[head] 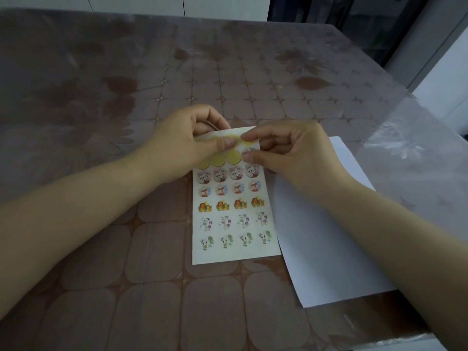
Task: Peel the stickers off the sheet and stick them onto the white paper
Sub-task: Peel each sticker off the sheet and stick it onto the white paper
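Head view: the sticker sheet (235, 257) lies long-ways on the table (157, 305), its top end lifted in both hands. It's a white strip. Up top there are plain yellow circles (233, 156), then 5 full rows of 4 small cartoon stickers: pale rabbits, red figures, orange ones, then 2 rows of pale animals with green and purple characters.

The left hand (182, 148) grips the sheet's top left, thumb pressed flat over the yellow circles and fingers curled behind. The right hand (291, 155) comes in at the top right corner, forefinger and thumb closed in a narrow pinch on 1 sticker (247, 151) in the second row. It's blurred there, so I can't tell whether its edge is lifted.

The white paper (326, 249) lies flat just right of the sheet, partly under the right forearm, with the sheet's right edge overlapping it.
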